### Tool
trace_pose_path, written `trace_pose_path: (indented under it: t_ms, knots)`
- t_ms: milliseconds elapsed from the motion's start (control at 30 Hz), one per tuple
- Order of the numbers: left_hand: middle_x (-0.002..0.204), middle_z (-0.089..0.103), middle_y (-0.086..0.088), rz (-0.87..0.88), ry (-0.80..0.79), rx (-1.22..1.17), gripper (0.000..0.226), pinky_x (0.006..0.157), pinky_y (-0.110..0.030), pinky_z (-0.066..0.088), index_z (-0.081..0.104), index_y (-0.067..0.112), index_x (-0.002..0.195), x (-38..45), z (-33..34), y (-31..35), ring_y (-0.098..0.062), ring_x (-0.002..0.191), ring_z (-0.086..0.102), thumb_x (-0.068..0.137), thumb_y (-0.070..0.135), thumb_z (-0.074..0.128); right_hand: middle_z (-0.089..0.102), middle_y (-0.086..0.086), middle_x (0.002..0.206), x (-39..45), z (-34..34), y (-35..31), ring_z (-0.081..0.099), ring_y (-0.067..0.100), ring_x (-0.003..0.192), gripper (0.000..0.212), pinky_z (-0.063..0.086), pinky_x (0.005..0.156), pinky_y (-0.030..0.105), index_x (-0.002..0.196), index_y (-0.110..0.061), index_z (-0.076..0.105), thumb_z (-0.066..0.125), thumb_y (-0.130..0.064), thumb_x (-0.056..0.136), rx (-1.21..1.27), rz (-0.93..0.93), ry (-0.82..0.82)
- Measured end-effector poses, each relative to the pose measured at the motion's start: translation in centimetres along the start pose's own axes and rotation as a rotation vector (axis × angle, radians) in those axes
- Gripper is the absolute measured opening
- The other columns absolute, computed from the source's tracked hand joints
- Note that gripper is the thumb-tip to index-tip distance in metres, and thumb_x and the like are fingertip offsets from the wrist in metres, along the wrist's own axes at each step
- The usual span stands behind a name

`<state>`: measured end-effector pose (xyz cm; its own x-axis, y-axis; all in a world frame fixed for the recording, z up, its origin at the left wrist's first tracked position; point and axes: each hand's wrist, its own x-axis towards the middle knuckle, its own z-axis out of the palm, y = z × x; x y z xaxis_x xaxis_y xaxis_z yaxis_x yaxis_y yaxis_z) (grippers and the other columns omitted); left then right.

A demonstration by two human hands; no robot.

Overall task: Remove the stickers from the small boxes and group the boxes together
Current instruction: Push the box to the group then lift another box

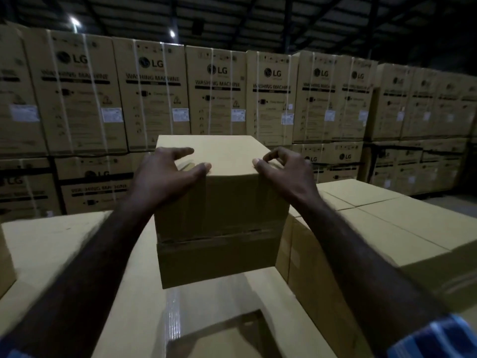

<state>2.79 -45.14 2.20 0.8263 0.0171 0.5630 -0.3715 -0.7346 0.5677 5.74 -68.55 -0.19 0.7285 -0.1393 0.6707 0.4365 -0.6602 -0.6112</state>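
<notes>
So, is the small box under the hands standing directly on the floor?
No, the small box that the left hand and right hand touch sits on another box, which rests on larger cartons.

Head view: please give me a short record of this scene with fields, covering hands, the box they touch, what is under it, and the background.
left hand: spread on the top near edge of the small cardboard box, left side
right hand: on the top right corner, fingers curled, thumb on the near edge
grip: both touch the box; no closed grasp visible
under the box: a second small box, stacked directly below
support: larger plain cartons
sticker: none visible on the faces shown
background: stacked LG washing machine cartons
</notes>
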Motion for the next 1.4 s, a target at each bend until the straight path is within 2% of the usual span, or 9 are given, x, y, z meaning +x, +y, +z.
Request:
trace_pose_path:
  t_ms: [100,233,367,533,767,900,1067,1267,1400]
  knots:
    - [0.142,0.05,-0.009,0.026,-0.016,-0.006,0.059,0.074,-0.026,0.045,0.053,0.021,0.134,1.1,-0.5,3.6,-0.022,0.122,0.051,0.083,0.047,0.066,0.062,0.006,0.123,1.5,-3.2,-0.4,0.054,0.011,0.101,0.035,0.052,0.074,0.028,0.107,-0.021,0.064,0.066,-0.049,0.086,0.002,-0.038,0.029]
    - [0.134,0.056,-0.013,0.089,-0.008,0.043,0.058,0.075,-0.03,0.046,0.058,0.015,0.128,1.5,0.0,9.1,-0.022,0.115,0.056,0.082,0.048,0.065,0.063,0.006,0.119,2.6,-8.0,0.7,0.059,0.017,0.103,0.027,0.057,0.08,0.039,0.1,-0.025,0.062,0.063,-0.05,0.087,0.021,-0.062,0.036]
    - [0.13,0.059,-0.012,0.139,-0.004,0.046,0.057,0.066,-0.028,0.049,0.059,0.013,0.126,1.1,2.3,15.2,-0.018,0.102,0.057,0.082,0.049,0.065,0.062,0.004,0.115,3.3,-13.9,3.3,0.059,0.015,0.099,0.025,0.056,0.076,0.036,0.099,-0.027,0.061,0.062,-0.049,0.088,0.012,-0.074,0.048]
    - [0.13,0.059,-0.012,0.197,0.031,0.002,0.058,0.081,-0.037,0.053,0.06,0.012,0.125,0.9,7.2,22.8,-0.019,0.106,0.059,0.081,0.049,0.065,0.062,0.003,0.112,5.1,-22.5,7.1,0.06,0.017,0.098,0.026,0.058,0.078,0.04,0.1,-0.026,0.061,0.062,-0.049,0.088,-0.013,-0.104,0.086]
    - [0.127,0.06,-0.01,0.218,0.045,-0.123,0.059,0.074,-0.034,0.056,0.061,0.015,0.125,2.1,13.9,29.5,-0.016,0.099,0.059,0.079,0.051,0.068,0.062,0.006,0.12,7.5,-30.8,12.2,0.058,0.016,0.102,0.027,0.057,0.081,0.039,0.1,-0.027,0.061,0.062,-0.05,0.088,-0.111,-0.121,0.103]
    - [0.128,0.06,-0.009,0.239,0.05,-0.155,0.056,0.068,-0.024,0.051,0.061,0.016,0.125,2.9,17.8,31.9,-0.01,0.1,0.057,0.081,0.05,0.067,0.062,0.006,0.119,8.8,-33.5,15.0,0.058,0.017,0.101,0.033,0.057,0.08,0.039,0.105,-0.021,0.064,0.063,-0.049,0.087,-0.128,-0.109,0.123]
    - [0.127,0.06,-0.004,0.247,0.023,-0.155,0.052,0.052,-0.01,0.039,0.059,0.021,0.126,4.8,21.4,33.1,0.008,0.073,0.047,0.084,0.05,0.065,0.06,0.01,0.126,10.6,-34.8,18.0,0.058,0.024,0.112,0.034,0.055,0.085,0.045,0.104,-0.021,0.065,0.064,-0.05,0.086,-0.154,-0.084,0.131]
    - [0.131,0.058,-0.007,0.262,0.003,-0.201,0.055,0.068,-0.02,0.047,0.061,0.019,0.125,8.6,24.7,33.3,-0.011,0.105,0.056,0.081,0.051,0.067,0.058,0.009,0.131,13.1,-35.2,20.4,0.053,0.02,0.114,0.034,0.047,0.081,0.033,0.107,-0.018,0.066,0.064,-0.046,0.088,-0.201,-0.058,0.16]
    - [0.132,0.058,-0.005,0.258,0.01,-0.207,0.054,0.065,-0.019,0.046,0.062,0.021,0.124,10.6,27.3,33.9,-0.011,0.107,0.055,0.082,0.054,0.066,0.058,0.008,0.13,14.9,-35.7,22.4,0.049,0.013,0.105,0.033,0.05,0.081,0.033,0.108,-0.018,0.065,0.066,-0.043,0.087,-0.21,-0.04,0.178]
